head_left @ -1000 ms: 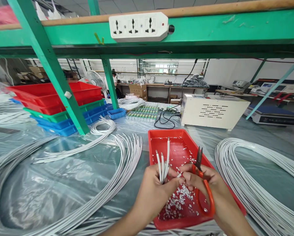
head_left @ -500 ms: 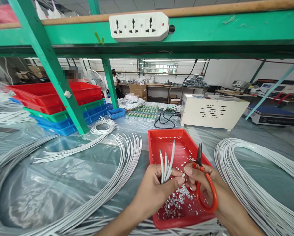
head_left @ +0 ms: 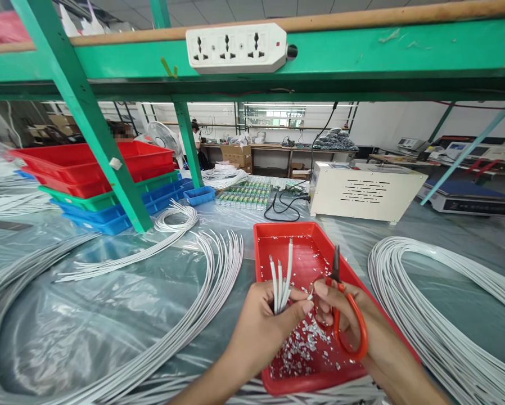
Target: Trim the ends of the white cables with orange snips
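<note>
Left hand (head_left: 258,320): closed round one bunch of white cables (head_left: 280,284), three tall ends (head_left: 290,253) upright. Right hand (head_left: 341,304): curled, holding one pair of scissors (head_left: 364,333). One red tray (head_left: 294,385) below both.

Both hands (head_left: 261,320) (head_left: 369,316) curl inward, pinching close beside each other

Bright, pale indoor light fills the workshop, with a window (head_left: 278,118) gleaming at the far wall and deep shade along the underside of the green shelf beam (head_left: 362,56). Glare streaks the plastic sheet (head_left: 109,315), and metallic scraps (head_left: 303,343) glint. The left hand (head_left: 258,320) and right hand (head_left: 370,312) appear fairly clear; distant benches (head_left: 273,147) look soft, a pixelated patch (head_left: 124,132) masks one spot, and wide-angle distortion stretches the edges.
</note>
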A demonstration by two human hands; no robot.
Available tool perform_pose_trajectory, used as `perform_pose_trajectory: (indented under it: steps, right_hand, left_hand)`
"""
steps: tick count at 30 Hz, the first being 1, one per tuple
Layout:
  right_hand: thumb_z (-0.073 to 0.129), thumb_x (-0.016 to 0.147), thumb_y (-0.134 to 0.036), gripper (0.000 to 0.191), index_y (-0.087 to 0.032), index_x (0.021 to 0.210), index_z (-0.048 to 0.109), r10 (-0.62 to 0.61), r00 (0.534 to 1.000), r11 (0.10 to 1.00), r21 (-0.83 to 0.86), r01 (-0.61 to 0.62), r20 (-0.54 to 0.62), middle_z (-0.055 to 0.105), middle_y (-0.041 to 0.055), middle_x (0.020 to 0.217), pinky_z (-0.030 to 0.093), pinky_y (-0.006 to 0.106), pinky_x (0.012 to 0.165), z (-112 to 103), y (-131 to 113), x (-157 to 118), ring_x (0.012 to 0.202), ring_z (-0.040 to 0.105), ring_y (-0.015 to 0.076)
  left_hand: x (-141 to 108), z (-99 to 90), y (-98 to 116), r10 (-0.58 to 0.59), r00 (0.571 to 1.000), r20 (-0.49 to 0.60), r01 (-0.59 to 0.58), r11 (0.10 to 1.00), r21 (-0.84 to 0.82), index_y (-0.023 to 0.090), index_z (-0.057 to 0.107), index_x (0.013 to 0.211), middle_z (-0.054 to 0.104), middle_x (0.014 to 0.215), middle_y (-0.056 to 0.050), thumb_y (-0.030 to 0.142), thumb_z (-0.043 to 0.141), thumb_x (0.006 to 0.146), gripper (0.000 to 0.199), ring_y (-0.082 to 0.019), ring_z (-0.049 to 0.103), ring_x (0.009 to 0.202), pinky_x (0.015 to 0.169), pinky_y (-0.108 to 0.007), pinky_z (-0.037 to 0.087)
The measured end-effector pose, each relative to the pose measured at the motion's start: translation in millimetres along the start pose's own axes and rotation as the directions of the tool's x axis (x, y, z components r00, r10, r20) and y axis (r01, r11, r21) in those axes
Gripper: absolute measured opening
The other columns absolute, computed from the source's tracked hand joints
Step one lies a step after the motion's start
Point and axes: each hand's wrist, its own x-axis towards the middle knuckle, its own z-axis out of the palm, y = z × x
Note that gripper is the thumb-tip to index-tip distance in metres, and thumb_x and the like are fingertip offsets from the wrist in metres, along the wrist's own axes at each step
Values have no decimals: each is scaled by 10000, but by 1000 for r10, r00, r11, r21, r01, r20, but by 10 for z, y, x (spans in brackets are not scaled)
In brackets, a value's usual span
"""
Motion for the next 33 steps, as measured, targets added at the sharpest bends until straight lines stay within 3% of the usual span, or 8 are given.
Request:
perform_pose_trajectory:
  steps: [3,5,11,20,24,28,33]
  right_hand:
    - [762,576,-275,176,-173,638,632,-204,973,961,-209,179,-106,504,-50,513,311,182,467,13,-39,-29,498,399,80]
    - [774,535,-229,172,-176,642,650,-262,957,938,-264,223,-122,535,-44,526,325,192,471,34,-49,-52,506,418,93]
    - [766,521,-188,178,-184,678,684,-339,931,894,-353,275,-132,593,-22,581,382,212,483,94,-8,-93,520,492,120]
    - [748,545,-218,128,-182,630,659,-380,918,841,-457,290,-116,513,-46,508,336,200,437,106,-18,-109,471,416,95]
    - [637,606,-185,22,-177,626,630,-464,881,748,-574,333,-94,568,-13,574,383,230,496,116,15,-122,528,486,132]
    - [555,641,-188,61,-173,620,610,-554,829,633,-685,361,-76,577,-2,583,371,236,477,129,51,-134,517,495,137]
    - [534,670,-189,90,-189,583,558,-590,807,567,-727,386,-32,580,-3,593,374,233,475,137,83,-151,516,506,136]
  left_hand:
    - [12,-22,-24,-13,982,-187,39,990,136,122,664,658,632,592,-9,181,696,657,67,-100,524,535,526,-204,402]
    - [14,-33,-34,-3,977,-215,46,981,191,111,656,659,631,606,-22,192,688,656,88,-110,525,555,533,-212,396]
    - [2,-24,-26,7,980,-200,42,969,243,111,661,677,652,655,-52,211,664,673,100,-152,558,618,588,-250,421]
    - [-22,-24,-65,83,983,-165,-19,933,360,123,667,678,670,677,-57,213,639,706,98,-175,594,654,617,-259,440]
    - [-27,-25,-80,164,981,-104,-101,886,452,142,673,687,669,681,-38,191,595,754,114,-159,593,640,602,-239,432]
    - [-45,-14,-79,233,971,-57,-161,810,564,159,663,662,627,633,-13,158,547,785,169,-145,571,610,600,-230,413]
    - [-52,-3,-85,234,970,-65,-159,814,558,162,660,652,624,618,-9,126,539,774,175,-146,573,596,581,-223,411]
